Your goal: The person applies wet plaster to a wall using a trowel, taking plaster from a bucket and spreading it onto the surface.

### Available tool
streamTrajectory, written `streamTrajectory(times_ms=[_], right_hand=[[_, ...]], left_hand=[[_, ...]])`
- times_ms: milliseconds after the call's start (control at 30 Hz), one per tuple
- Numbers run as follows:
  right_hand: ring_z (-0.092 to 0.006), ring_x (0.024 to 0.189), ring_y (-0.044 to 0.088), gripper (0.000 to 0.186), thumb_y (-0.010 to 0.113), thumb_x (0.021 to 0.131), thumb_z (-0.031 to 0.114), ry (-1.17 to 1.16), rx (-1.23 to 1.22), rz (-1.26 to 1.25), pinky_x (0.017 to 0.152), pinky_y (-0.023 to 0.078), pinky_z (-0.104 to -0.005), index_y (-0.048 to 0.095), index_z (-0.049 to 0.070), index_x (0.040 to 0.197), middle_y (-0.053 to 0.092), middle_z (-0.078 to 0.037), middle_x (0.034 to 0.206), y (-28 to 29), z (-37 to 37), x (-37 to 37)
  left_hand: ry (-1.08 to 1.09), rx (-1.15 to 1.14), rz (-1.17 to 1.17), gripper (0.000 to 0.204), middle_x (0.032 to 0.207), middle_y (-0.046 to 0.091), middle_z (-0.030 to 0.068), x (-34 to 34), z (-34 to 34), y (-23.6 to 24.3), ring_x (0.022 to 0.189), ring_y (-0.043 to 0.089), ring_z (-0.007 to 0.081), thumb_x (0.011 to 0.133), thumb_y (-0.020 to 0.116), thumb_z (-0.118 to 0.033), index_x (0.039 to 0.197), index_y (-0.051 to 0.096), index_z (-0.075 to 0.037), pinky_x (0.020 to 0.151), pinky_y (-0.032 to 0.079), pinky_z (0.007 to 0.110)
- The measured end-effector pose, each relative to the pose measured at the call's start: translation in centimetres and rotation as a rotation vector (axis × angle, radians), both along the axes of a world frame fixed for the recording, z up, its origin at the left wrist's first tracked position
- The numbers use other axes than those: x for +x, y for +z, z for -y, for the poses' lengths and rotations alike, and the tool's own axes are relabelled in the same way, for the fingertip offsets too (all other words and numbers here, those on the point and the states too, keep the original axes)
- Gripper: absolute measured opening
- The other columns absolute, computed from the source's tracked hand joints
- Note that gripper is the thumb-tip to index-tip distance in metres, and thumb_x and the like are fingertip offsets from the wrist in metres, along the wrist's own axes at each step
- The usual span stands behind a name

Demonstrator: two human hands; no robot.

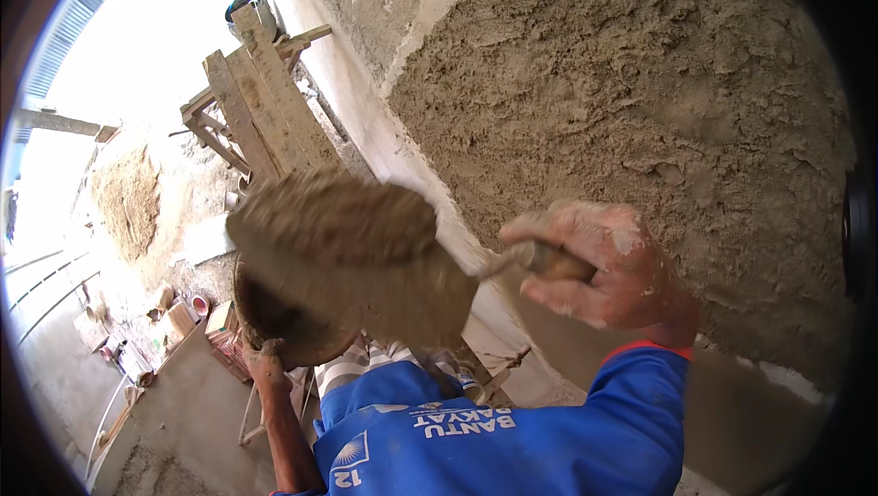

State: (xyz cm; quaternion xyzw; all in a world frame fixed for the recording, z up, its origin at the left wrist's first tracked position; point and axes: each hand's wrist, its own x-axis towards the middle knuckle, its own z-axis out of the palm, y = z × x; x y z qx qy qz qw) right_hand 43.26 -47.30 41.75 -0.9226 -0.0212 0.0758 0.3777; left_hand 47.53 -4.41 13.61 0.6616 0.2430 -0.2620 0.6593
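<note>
My right hand is wrapped round the wooden handle of a trowel, raised in front of my chest. A thick heap of wet mortar lies on the blade, which is smeared by motion. Below and behind the blade, my left hand grips the rim of a dark, round bucket. The trowel hides much of the bucket and what is in it. To the right stands a wall covered with rough, uneven mortar; the right hand is close in front of it.
A plank scaffold runs ahead along the wall, with a bucket at its far end. Down to the left are a sand pile, stacked reddish tiles and scattered containers. A wooden bar crosses at the far left.
</note>
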Motion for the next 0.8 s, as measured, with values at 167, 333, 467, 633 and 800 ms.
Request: streamTrajectory(times_ms=[167,333,467,633,800], right_hand=[[-0.0191,0.080,0.068,0.035,0.069,0.089,0.024,-0.711,0.252,-0.363,0.066,0.057,-0.0361,0.064,0.003,0.116,0.068,-0.007,0.087,-2.7,7.9,-1.4],[-0.0095,0.066,0.059,0.037,0.060,0.096,0.025,-0.937,-0.375,0.471,0.056,0.051,-0.0247,0.057,0.004,0.126,0.064,-0.005,0.082,2.8,11.9,-6.7],[-0.0122,0.067,0.059,0.032,0.059,0.094,0.019,-0.913,-0.148,-0.040,0.056,0.053,-0.0265,0.058,0.003,0.122,0.063,-0.006,0.084,-3.9,6.2,-6.0],[-0.0273,0.087,0.068,0.038,0.060,0.091,0.020,-0.690,-0.232,-0.459,0.076,0.057,-0.0379,0.057,0.001,0.123,0.068,-0.017,0.100,-18.4,4.8,-8.5],[-0.0336,0.090,0.069,0.041,0.061,0.090,0.022,-0.710,-0.328,-0.250,0.079,0.055,-0.0417,0.056,0.000,0.125,0.070,-0.021,0.100,-29.6,10.2,-5.3]], left_hand=[[-0.025,-0.062,0.001,0.071,0.117,0.061,0.0078,-0.5,1.1,0.5,0.102,0.060,0.0208,0.068,0.055,0.006,0.138,0.047,-0.001,0.087,0.051,0.031],[-0.175,0.132,-0.055,0.067,0.118,0.061,0.0085,0.2,3.9,2.0,0.103,0.059,0.0202,0.070,0.057,0.002,0.137,0.047,0.001,0.092,0.048,0.032],[-0.160,0.049,0.025,0.064,0.118,0.062,0.0089,-0.7,2.3,1.4,0.104,0.059,0.0205,0.071,0.057,0.001,0.134,0.049,0.001,0.093,0.047,0.031],[-0.161,0.036,-0.019,0.066,0.120,0.062,0.0089,-1.5,3.7,1.9,0.106,0.059,0.0204,0.070,0.059,0.002,0.135,0.050,0.000,0.094,0.048,0.032],[-0.115,-0.069,-0.027,0.067,0.121,0.062,0.0081,-2.1,5.7,4.5,0.106,0.060,0.0205,0.069,0.059,0.004,0.136,0.049,-0.001,0.093,0.049,0.032]])
